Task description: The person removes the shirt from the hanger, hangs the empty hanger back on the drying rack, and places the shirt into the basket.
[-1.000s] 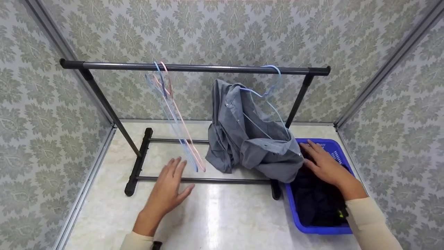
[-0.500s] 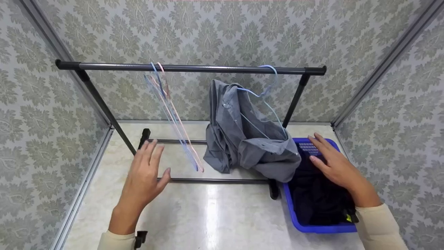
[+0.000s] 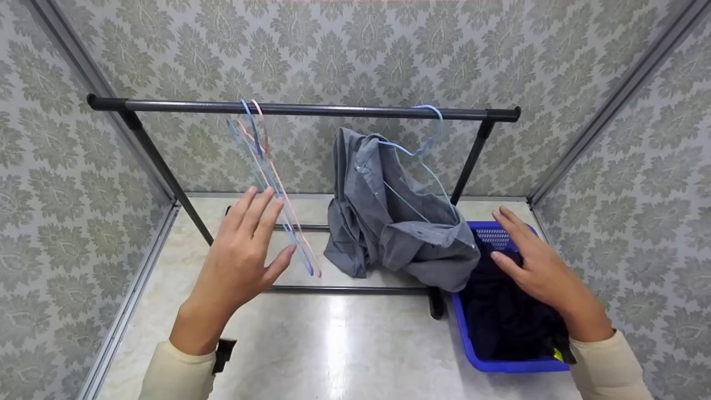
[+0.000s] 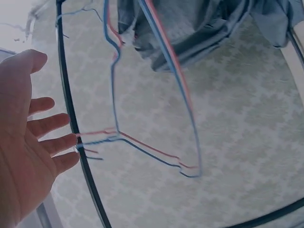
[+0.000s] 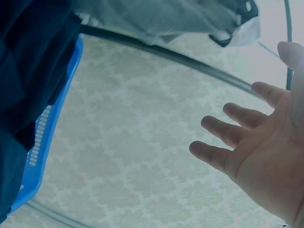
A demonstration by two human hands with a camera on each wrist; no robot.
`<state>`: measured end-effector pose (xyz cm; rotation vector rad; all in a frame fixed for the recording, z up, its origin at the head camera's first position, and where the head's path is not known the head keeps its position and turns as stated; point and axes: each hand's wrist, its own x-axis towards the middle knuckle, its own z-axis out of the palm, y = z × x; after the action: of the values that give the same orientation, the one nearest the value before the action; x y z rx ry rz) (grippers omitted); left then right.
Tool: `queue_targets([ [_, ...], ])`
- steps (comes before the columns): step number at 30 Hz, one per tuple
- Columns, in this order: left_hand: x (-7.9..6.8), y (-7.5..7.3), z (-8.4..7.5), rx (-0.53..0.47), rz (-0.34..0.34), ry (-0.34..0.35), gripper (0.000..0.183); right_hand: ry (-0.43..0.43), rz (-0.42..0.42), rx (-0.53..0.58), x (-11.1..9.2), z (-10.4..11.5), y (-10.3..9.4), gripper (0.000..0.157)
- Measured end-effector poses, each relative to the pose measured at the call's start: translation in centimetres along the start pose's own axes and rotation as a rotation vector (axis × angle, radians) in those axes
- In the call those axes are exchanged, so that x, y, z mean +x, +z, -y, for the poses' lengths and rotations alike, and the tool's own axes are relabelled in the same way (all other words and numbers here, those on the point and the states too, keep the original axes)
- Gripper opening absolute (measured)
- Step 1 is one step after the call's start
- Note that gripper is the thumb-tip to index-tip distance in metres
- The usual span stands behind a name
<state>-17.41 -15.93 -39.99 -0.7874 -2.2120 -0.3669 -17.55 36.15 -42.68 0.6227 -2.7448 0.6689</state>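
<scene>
My left hand [image 3: 236, 258] is raised with its fingers extended and thumb apart, holding nothing. Its fingertips overlap the lower part of a blue hanger [image 4: 112, 78] and a pink hanger [image 3: 289, 203], which hang bare side by side from the rack's bar [image 3: 333, 109]. Further right, a grey button-front garment [image 3: 427, 255] hangs in loose folds on another blue hanger [image 3: 434, 173]. Over the blue basket [image 3: 469, 344] hovers my right hand [image 3: 536, 272], fingers spread and palm bare in the right wrist view. Dark clothes [image 3: 502, 319] lie heaped in that basket.
The black rack's upright [image 3: 161, 172] slants down at the left, and its lower crossbar [image 3: 355, 289] runs close above the pale floor [image 3: 333, 344]. Patterned walls [image 3: 361, 50] enclose the space at the back and both sides. The basket stands by the rack's right foot [image 3: 436, 305].
My left hand first swung left, then rose toward the bare hangers. The right hand has drawn back from the grey garment's edge to above the basket. The garment stays hanging.
</scene>
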Motion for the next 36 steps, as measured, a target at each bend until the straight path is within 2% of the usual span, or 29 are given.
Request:
queue_targets([
  [4,3.0,-0.2,-0.9,0.039,0.043,0.074,0.074,-0.008,-0.016,0.009,-0.1,0.9,-0.1,0.075],
  [7,5.4,-0.2,-1.6,0.067,0.099,0.113,0.073,-0.025,-0.043,0.022,-0.2,1.3,0.0,0.078],
  [13,9.7,0.5,-2.2,0.069,0.243,0.117,0.072,-0.08,-0.101,0.039,-0.1,1.8,0.5,0.081],
  [18,12.8,1.5,-2.3,0.067,0.367,0.117,0.075,-0.067,-0.112,0.056,-0.1,2.1,0.7,0.081],
  [23,15.5,2.6,-2.5,0.071,0.464,0.124,0.072,-0.057,-0.128,0.07,0.0,2.4,0.8,0.082],
  [29,18.3,4.4,-2.4,0.061,0.5,0.096,0.042,-0.059,-0.163,0.088,0.5,2.9,1.0,0.083],
  [31,19.1,5.2,-2.2,0.064,0.505,0.079,0.037,-0.059,-0.169,0.095,0.8,3.0,1.1,0.084],
  [36,20.4,6.9,-1.9,0.056,0.553,0.046,0.044,-0.058,-0.167,0.118,1.5,3.1,1.2,0.083],
])
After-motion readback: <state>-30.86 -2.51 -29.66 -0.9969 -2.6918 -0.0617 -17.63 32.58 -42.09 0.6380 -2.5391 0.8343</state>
